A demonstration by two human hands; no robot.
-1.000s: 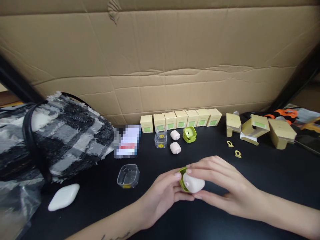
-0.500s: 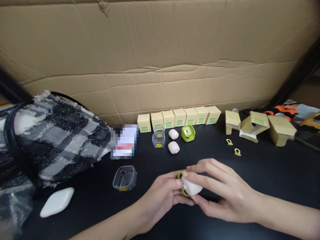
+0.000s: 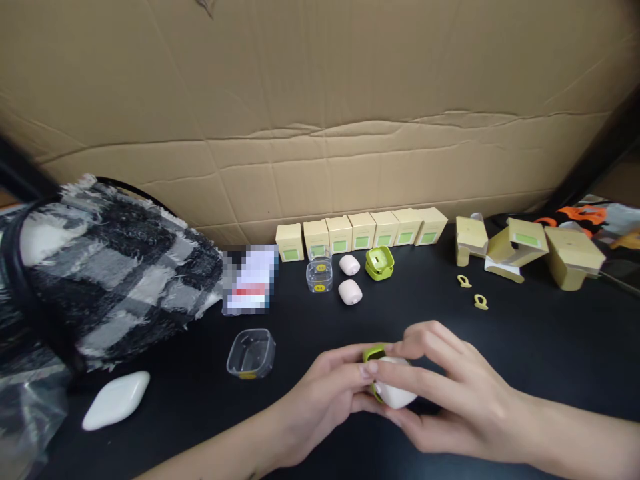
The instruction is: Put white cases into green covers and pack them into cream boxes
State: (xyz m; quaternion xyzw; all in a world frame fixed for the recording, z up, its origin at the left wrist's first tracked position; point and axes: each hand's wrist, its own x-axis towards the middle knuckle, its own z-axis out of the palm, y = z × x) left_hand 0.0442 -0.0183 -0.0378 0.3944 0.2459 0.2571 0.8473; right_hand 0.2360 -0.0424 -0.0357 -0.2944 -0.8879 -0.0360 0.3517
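Just above the table's front, both hands meet around a yellow-green plastic shell (image 3: 373, 353) and a white rounded-square piece (image 3: 399, 395), which sits partly inside it. My left hand (image 3: 327, 393) closes on the shell from the left, its thumb at the white piece's edge. My right hand (image 3: 450, 393) wraps the white piece from the right, fingers over its top and thumb below. The fingers hide much of both parts. Farther back lie two pale pink rounded pieces (image 3: 350, 292) beside another green shell (image 3: 380, 263).
Several small cream boxes (image 3: 339, 235) line the cardboard wall (image 3: 320, 160). Opened boxes (image 3: 570, 257) and two yellow loops (image 3: 481, 302) lie right. Left are clear trays (image 3: 251, 353), a white diamond-shaped object (image 3: 116, 400), a checked cloth bag (image 3: 135, 267) and a blurred-out packet (image 3: 250, 280).
Both hands have shifted slightly right with the shell and white piece. My right index finger now reaches farther across the white piece, towards my left thumb.
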